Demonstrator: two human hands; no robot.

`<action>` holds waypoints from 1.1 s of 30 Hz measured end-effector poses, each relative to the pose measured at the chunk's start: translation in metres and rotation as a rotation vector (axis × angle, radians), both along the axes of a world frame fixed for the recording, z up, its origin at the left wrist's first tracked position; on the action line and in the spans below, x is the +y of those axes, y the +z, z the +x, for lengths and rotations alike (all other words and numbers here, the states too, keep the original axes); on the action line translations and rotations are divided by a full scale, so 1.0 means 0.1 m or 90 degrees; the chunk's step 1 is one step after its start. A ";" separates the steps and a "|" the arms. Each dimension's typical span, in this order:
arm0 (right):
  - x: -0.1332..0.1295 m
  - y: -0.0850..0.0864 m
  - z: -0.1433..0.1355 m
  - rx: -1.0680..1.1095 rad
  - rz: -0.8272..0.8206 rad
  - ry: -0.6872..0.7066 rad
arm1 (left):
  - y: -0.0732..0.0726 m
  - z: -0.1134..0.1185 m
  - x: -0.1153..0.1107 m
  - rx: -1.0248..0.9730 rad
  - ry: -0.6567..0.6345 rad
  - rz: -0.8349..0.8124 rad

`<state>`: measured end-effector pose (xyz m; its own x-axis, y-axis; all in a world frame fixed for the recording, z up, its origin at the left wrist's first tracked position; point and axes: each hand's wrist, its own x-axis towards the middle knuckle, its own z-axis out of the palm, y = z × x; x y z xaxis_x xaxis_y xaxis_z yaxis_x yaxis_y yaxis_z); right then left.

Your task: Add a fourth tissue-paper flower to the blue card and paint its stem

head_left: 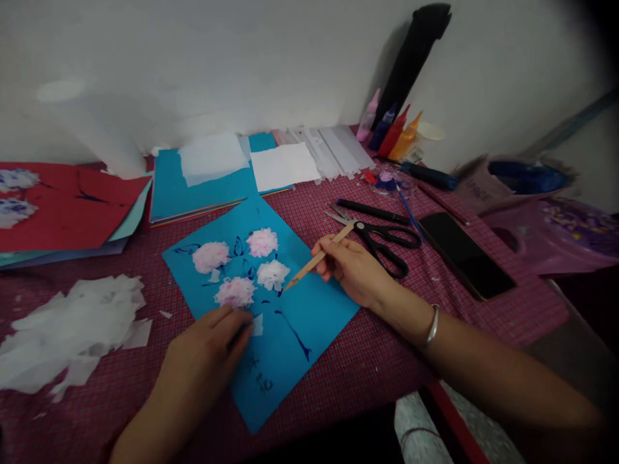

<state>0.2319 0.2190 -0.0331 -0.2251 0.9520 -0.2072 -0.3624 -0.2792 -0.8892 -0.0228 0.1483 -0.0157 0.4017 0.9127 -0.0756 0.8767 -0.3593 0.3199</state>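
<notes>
My right hand (pixel 355 270) grips a wooden stick (pixel 316 259), its tip just beside a white paper flower (pixel 273 275) on the blue sheet (pixel 324 322), which lies on the cloth-covered counter (pixel 367 361). My left hand (pixel 206 348), fingers curled, is at the sheet's left edge beside a white scrap (pixel 258 325); I cannot tell whether it pinches anything. Black-handled scissors (pixel 384 233) lie beyond my right hand.

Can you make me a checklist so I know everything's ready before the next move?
1. Wooden stick held: ok, it's in the right hand's grip.
2. Stick tip touching the blue sheet: cannot tell.
3. White square held by the left hand: cannot tell, the fingers are blurred beside it.
4. Scissors off the sheet: ok, they're to its right.
5. White scraps all in one pile: not ok, a little piece lies apart.
</notes>
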 end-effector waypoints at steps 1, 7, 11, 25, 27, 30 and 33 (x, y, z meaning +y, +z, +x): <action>-0.01 0.00 -0.01 -0.004 0.003 0.009 | 0.03 -0.01 0.00 -0.005 -0.004 0.000; -0.14 -0.01 -0.11 -0.146 0.183 0.068 | 0.48 -0.03 0.20 -0.066 0.037 0.180; -0.21 0.02 -0.15 -0.243 0.324 0.070 | 0.54 0.12 0.43 -0.086 0.072 0.281; -0.12 -0.06 -0.14 -0.217 0.267 0.005 | 0.23 0.07 0.57 -0.212 -0.119 -0.033; -0.11 -0.07 -0.14 -0.211 0.253 0.005 | 0.20 0.11 0.59 -0.211 -0.141 -0.023; -0.10 -0.06 -0.14 -0.209 0.248 0.004 | 0.14 0.20 0.65 -0.195 -0.135 0.029; -0.10 -0.05 -0.13 -0.209 0.258 0.001 | 0.08 0.24 0.72 -0.159 -0.130 0.068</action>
<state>0.2190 0.2087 -0.0377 -0.2120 0.9701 0.1177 -0.0464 0.1103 -0.9928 0.0015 0.2200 -0.0080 0.5705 0.8092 0.1401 0.6825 -0.5621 0.4672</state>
